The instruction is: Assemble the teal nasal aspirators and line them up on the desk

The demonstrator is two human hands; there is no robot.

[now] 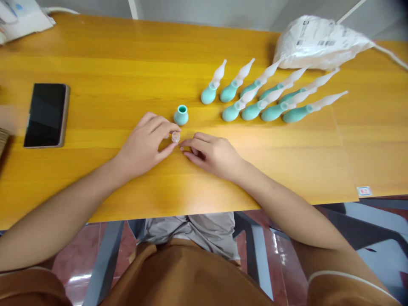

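Between the thumb and forefinger of my left hand (148, 142) is a small clear plastic ring-shaped piece (175, 137), held just above the table. My right hand (212, 153) is close beside it, fingers bent together around a tiny clear piece (181, 148), too small to name. Just beyond my left fingertips a turquoise rubber bulb (181, 115) stands upright with its round mouth uncovered. Farther right stand several turquoise bulbs (208, 94) in two slanting rows, each fitted with a whitish translucent tapered nozzle (219, 73).
A dark-screened phone (47, 114) lies on the left of the wooden table (127, 55). At the back right, a clear plastic bag (318, 44) sits behind the bulbs. A white box-like item (24, 19) is at the far left corner. A small sticker (364, 191) marks the front right edge.
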